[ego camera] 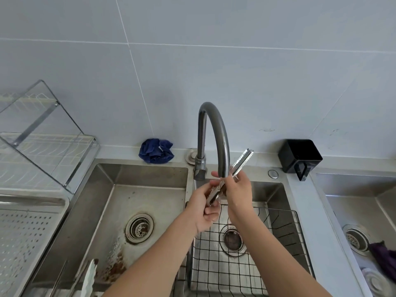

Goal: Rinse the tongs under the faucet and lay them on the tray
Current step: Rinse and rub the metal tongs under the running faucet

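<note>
The left grip, a bare hand, curls its fingers round the lower end of the tongs. The right grip closes round their middle, just above and touching the other hand. The tongs are bright ribbed steel, two flat arms pressed together, slanting up and away to the right. Their free end sticks out past the right grip, and the shaft crosses just beneath the mouth of the faucet, a dull grey tube bent in a tall hoop. Whether water runs I cannot tell. Below both grips lies the right basin of the steel sink, floored with a black wire grid round a round drain. Left of the left grip the other basin is scuffed and rust-stained near its strainer. Far left of the grips sits the tray, pale metal punched with rows of small holes, well apart from the tongs. Beyond it stands a wire dish rack behind clear panels. Beyond the grips, a crumpled blue cloth lies on the grey bench, and to the right stands a square black box.
</note>
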The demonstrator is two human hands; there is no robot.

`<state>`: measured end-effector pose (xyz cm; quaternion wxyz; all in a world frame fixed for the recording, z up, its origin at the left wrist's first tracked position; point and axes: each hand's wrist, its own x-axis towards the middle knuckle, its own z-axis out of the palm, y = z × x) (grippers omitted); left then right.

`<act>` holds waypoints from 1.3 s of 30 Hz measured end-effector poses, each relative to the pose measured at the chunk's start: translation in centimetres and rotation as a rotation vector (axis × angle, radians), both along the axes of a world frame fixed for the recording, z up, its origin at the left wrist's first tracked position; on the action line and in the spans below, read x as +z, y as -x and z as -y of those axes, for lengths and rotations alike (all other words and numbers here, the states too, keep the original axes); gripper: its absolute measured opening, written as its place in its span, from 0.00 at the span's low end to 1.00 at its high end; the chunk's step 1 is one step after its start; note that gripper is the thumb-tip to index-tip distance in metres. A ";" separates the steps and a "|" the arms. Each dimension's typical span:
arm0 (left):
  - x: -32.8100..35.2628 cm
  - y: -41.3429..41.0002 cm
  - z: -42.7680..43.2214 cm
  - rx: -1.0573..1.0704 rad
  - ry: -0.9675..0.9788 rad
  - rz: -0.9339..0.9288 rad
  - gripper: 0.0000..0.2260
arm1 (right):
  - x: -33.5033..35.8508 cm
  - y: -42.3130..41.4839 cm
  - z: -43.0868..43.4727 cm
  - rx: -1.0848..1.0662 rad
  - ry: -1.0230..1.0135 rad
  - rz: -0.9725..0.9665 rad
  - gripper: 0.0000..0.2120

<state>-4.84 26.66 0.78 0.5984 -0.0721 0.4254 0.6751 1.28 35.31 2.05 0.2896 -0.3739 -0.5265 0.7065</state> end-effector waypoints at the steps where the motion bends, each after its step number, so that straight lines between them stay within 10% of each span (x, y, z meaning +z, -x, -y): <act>1: -0.2 0.0 0.5 -0.041 0.014 -0.028 0.16 | -0.2 -0.3 0.0 0.036 0.022 -0.018 0.11; 7: -2.1 -1.0 4.2 0.077 0.259 -0.296 0.18 | -1.0 -1.6 -0.1 0.068 0.189 -0.067 0.17; 12: -5.6 -2.8 8.0 -0.260 0.605 -1.503 0.05 | -1.1 -2.0 0.3 0.486 -0.254 0.354 0.16; 15: -8.6 -4.7 9.9 -0.470 0.543 -1.817 0.09 | -1.5 -2.1 0.8 0.527 -0.578 0.654 0.25; 24: -11.1 -7.1 11.6 -0.732 0.618 -2.081 0.20 | -3.7 -8.6 0.7 0.414 -0.803 0.848 0.37; 39: -10.9 -7.5 11.7 -0.720 0.634 -2.071 0.14 | -11.0 -16.2 -0.5 0.460 -0.754 1.325 0.28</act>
